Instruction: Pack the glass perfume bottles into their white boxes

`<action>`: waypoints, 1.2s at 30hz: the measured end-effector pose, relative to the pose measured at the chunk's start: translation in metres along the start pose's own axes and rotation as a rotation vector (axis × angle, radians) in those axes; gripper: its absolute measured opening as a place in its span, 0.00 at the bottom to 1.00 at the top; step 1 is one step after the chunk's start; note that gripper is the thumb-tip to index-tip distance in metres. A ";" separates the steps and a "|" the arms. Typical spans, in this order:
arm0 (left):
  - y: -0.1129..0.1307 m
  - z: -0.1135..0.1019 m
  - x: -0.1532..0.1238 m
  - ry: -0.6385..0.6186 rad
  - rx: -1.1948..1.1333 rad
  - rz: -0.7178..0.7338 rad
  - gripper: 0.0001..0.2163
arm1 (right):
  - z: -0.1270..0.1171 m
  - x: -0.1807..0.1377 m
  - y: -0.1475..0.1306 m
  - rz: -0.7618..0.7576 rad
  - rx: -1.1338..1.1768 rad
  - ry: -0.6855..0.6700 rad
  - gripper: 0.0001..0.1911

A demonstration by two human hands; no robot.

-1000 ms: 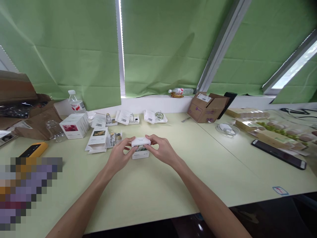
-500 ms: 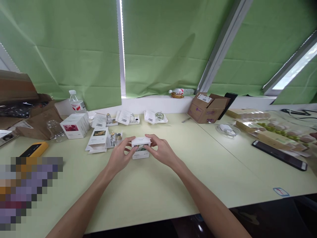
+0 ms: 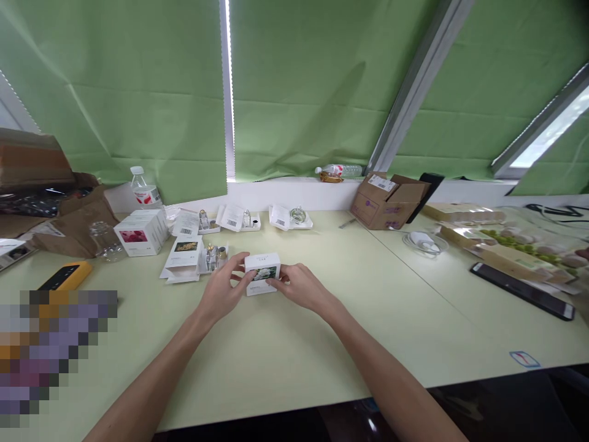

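Note:
A small white box with a picture of white flowers stands upright on the pale green table between my hands. My left hand grips its left side, thumb on the front and fingers around the back. On the opposite side, my right hand holds the lower right edge with thumb and fingers. Just left of them lies an opened white box with a yellow flower picture. Beside that, small glass bottles sit in a white tray. Behind are more opened boxes with bottles, one round glass bottle among them.
At the left are a larger white box, a clear jar, a yellow device and a water bottle. A cardboard box, a coiled white cable, a phone and fruit packs occupy the right.
My right hand has slid from the box's top right corner down to its lower right side, uncovering more of the top and the picture. The left hand has barely moved.

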State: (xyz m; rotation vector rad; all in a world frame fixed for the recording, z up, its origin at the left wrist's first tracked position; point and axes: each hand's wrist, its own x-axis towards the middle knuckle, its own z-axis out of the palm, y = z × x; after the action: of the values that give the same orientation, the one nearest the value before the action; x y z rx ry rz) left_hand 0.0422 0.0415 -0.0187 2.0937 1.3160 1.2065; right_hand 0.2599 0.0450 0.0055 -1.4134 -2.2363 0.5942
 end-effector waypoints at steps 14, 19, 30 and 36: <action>0.004 0.006 -0.004 0.178 0.288 0.271 0.14 | 0.007 0.000 -0.001 -0.077 -0.172 0.014 0.13; 0.007 0.006 -0.004 0.219 0.401 0.343 0.15 | 0.010 -0.001 -0.005 -0.116 -0.232 0.007 0.12; 0.008 0.007 -0.004 0.148 0.551 0.379 0.19 | 0.014 -0.002 -0.009 -0.184 -0.247 -0.008 0.12; 0.008 0.005 -0.005 0.132 0.541 0.374 0.20 | 0.013 -0.003 -0.012 -0.155 -0.226 -0.016 0.12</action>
State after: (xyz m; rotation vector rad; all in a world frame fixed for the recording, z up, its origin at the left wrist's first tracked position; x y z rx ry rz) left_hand 0.0499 0.0340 -0.0180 2.7842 1.4788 1.2500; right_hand 0.2454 0.0358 0.0012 -1.3239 -2.4607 0.3109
